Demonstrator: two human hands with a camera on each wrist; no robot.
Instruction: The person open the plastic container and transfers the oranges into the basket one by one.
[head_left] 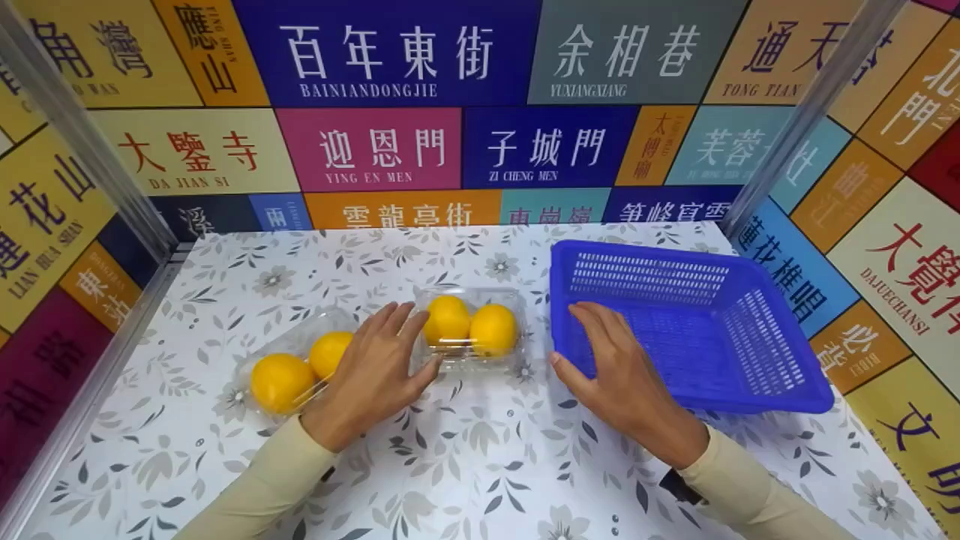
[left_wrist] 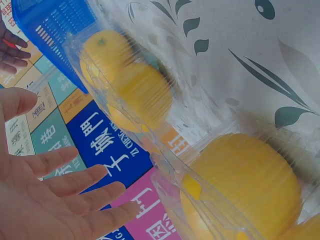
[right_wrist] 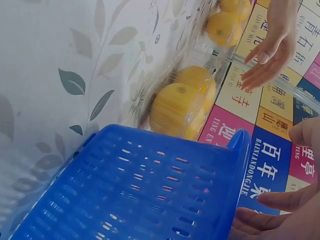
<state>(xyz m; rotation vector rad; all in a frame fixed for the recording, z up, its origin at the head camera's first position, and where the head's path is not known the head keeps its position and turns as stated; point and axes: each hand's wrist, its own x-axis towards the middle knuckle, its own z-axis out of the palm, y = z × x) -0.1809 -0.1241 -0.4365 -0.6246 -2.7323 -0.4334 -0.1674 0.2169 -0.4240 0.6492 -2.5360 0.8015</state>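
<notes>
My left hand (head_left: 371,375) hovers with loosely spread fingers over a clear plastic box on the left, covering part of it in the head view. Inside that box are two yellow-orange round fruits, oranges by their look; one orange (head_left: 283,383) shows whole. A second clear plastic box (head_left: 472,364), holding another two oranges (head_left: 493,330), lies beyond my left fingertips. My right hand (head_left: 626,379) is at the near left corner of a blue plastic basket (head_left: 765,409), fingers extended and overlapping its rim in this view. Neither hand holds anything.
The table (head_left: 480,465) has a white cover printed with grey leaves and flowers. Colourful panels with Chinese lettering (head_left: 367,150) wall in its back and sides, with metal posts (head_left: 810,112) at the corners. The basket has slotted walls and stands on the right.
</notes>
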